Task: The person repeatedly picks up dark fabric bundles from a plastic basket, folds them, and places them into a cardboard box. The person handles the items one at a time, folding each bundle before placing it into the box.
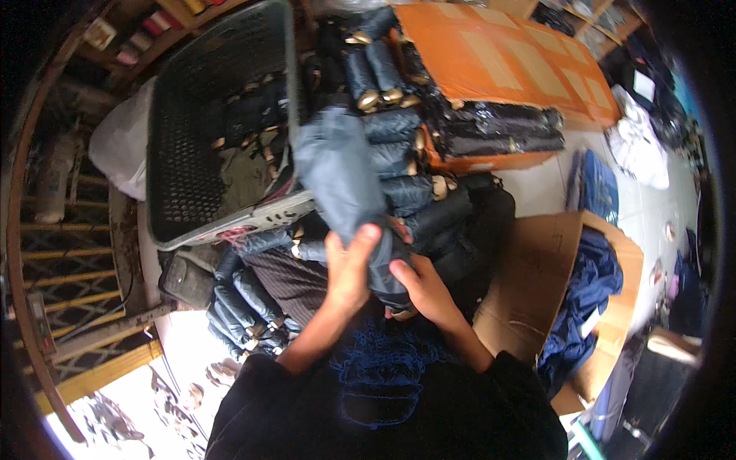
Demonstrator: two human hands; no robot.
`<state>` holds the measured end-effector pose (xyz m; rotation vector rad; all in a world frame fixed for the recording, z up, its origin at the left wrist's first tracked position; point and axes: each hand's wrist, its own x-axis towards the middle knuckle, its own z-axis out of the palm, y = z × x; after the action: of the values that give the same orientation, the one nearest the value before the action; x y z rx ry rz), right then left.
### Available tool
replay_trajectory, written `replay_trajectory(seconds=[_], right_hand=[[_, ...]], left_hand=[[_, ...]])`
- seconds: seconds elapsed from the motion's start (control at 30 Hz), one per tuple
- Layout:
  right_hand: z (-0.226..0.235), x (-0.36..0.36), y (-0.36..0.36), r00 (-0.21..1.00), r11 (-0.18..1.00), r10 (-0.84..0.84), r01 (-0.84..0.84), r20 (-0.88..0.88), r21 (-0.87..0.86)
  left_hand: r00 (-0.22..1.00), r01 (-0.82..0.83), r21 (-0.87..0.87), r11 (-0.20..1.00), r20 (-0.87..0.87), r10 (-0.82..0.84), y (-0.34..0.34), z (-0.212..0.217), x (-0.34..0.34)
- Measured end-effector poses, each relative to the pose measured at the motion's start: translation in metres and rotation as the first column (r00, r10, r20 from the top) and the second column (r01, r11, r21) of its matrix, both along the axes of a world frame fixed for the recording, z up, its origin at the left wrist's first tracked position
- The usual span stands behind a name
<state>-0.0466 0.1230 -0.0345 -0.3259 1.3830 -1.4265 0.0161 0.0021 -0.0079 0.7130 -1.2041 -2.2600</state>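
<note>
Both my hands hold a partly rolled piece of dark blue-grey cloth (341, 169) in front of my chest. Its wider upper end points away from me and is blurred. My left hand (351, 268) grips it from the left, thumb laid on top. Lower down on the right, my right hand (420, 284) closes round the narrower, darker end, where a tan tip shows. Many similar dark rolls with tan ends (379, 73) are piled beyond my hands. More rolls (257, 295) lie at my left on the floor.
A dark plastic basket (295, 77) at the far left contains rolls and olive cloth. An orange taped carton (491, 54) stands at the far right, above black-wrapped packs (498, 130). Nearer right, an open cardboard box (529, 268) has blue cloth (583, 284) in it. A metal folding gate (77, 261) borders the left.
</note>
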Motion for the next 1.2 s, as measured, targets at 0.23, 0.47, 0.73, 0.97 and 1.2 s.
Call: replay_trajectory(seconds=[0.23,0.47,0.73,0.97,1.2], right_hand=[[-0.019,0.006,0.011,0.829,0.955,-0.240,0.296,-0.505,0.033],[-0.017,-0.014,0.011,0.994,0.987,-0.016,-0.002,-0.112,-0.159],[-0.043,0.013,0.013,0.907,0.907,-0.420,0.420,-0.002,-0.010],[-0.021,0.000,0.004,0.997,0.991,-0.071,0.067,-0.033,-0.115],[-0.019,0.027,-0.016,0.988,0.988,0.041,-0.062,-0.147,-0.139]], left_hand=[[0.991,0.117,0.019,0.993,0.069,-0.118,0.025,-0.010,-0.001],[0.995,0.082,0.113,0.990,-0.070,-0.074,0.008,-0.016,0.002],[0.986,0.150,-0.093,0.984,0.083,-0.142,0.025,-0.020,0.011],[0.952,0.305,0.151,0.940,-0.040,-0.303,-0.001,-0.024,0.029],[0.936,0.000,0.057,0.998,-0.353,0.020,-0.021,-0.010,0.044]])
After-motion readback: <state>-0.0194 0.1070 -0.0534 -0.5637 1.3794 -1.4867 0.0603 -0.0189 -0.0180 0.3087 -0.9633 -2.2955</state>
